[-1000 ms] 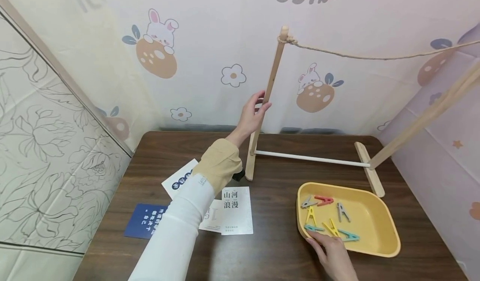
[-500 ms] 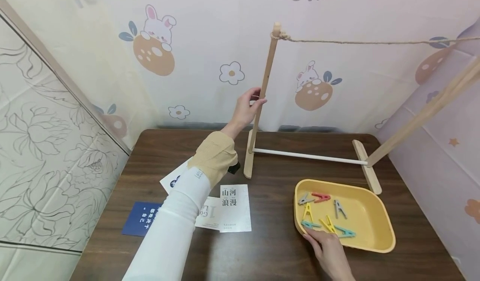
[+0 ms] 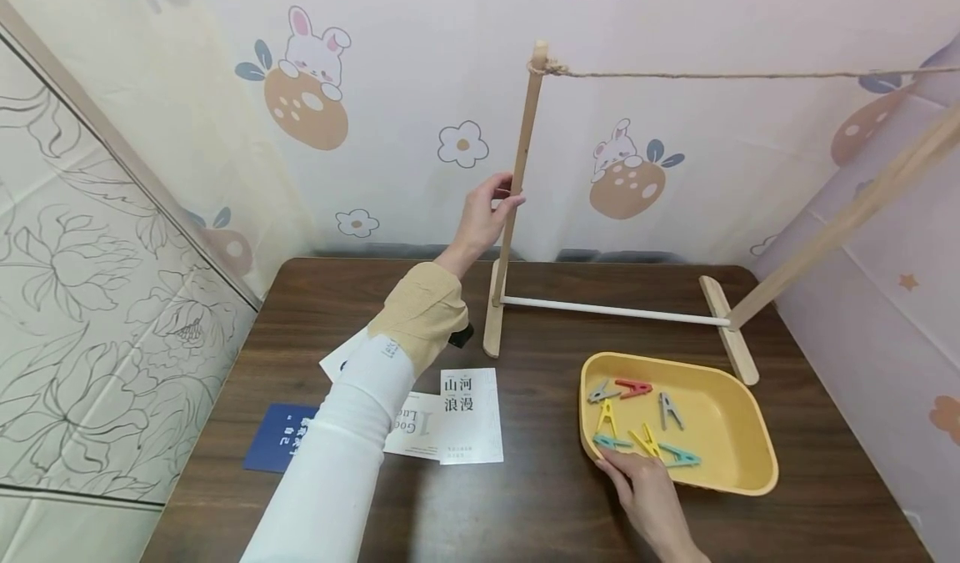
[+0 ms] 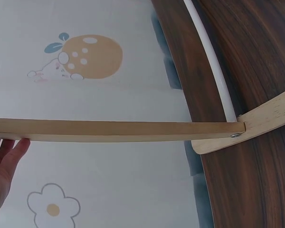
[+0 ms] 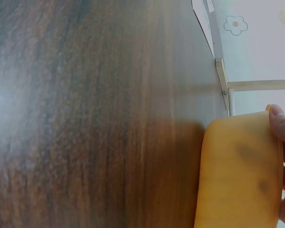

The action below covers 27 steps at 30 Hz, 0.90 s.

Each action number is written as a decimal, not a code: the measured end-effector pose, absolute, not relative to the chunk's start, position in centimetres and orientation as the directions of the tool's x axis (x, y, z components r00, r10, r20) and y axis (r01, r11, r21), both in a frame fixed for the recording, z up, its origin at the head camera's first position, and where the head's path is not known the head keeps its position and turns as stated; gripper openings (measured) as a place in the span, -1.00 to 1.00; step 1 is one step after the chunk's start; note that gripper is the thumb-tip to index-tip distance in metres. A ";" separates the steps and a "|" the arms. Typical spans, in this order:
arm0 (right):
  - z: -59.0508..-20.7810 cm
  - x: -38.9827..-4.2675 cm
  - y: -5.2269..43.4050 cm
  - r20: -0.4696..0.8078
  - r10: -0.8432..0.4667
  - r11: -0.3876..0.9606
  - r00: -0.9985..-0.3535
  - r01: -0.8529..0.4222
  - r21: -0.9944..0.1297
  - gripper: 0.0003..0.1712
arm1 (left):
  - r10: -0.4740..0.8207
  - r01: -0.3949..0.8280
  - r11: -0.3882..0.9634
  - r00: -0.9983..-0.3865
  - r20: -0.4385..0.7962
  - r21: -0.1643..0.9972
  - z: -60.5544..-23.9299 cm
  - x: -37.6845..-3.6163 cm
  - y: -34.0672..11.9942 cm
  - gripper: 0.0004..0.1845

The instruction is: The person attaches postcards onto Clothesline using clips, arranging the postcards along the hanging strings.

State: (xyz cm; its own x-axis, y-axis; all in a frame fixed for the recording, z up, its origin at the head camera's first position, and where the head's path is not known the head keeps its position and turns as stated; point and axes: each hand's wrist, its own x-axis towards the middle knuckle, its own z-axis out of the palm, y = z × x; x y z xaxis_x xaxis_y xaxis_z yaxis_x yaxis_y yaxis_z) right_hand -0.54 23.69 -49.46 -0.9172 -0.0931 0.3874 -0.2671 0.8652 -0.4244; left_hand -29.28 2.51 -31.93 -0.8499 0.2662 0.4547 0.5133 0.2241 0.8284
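My left hand (image 3: 501, 198) is raised and grips the left upright post (image 3: 522, 125) of a wooden rack about halfway up. In the left wrist view my fingers (image 4: 4, 159) touch that post (image 4: 118, 130) above its foot (image 4: 270, 121). A jute string (image 3: 712, 73) runs taut from the post's top to the right. My right hand (image 3: 621, 464) holds the near left rim of a yellow tray (image 3: 750, 434), which has several coloured clothes pegs (image 3: 633, 388) in it. The right wrist view shows a fingertip (image 5: 280, 126) hooked over the tray's rim (image 5: 237, 175).
The rack's white crossbar (image 3: 615, 310) lies low across the dark wooden table (image 3: 540, 505), and its right post (image 3: 847, 213) leans out at the right. White cards (image 3: 471, 417) and a blue card (image 3: 279, 439) lie under my left arm. Papered walls close in behind and on both sides.
The left post has swung more upright under my left hand, and the sagging string has pulled straight. My right hand has stayed on the tray's rim.
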 end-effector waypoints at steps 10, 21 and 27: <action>-49.2 -1.0 23.0 0.381 -0.093 0.865 -0.920 -0.265 -0.427 -0.81 | 0.234 0.513 0.217 -0.853 0.466 0.830 -32.0 -29.5 0.9 -0.74; -49.2 -1.6 22.2 0.368 -0.107 0.860 -0.924 -0.272 -0.432 -0.80 | 0.209 0.507 0.232 -0.859 0.467 0.830 -32.2 -29.8 -1.0 -0.76; -49.4 -1.9 21.9 0.361 -0.116 0.863 -0.925 -0.274 -0.425 -0.80 | 0.195 0.508 0.235 -0.860 0.471 0.829 -32.2 -29.7 -2.2 -0.75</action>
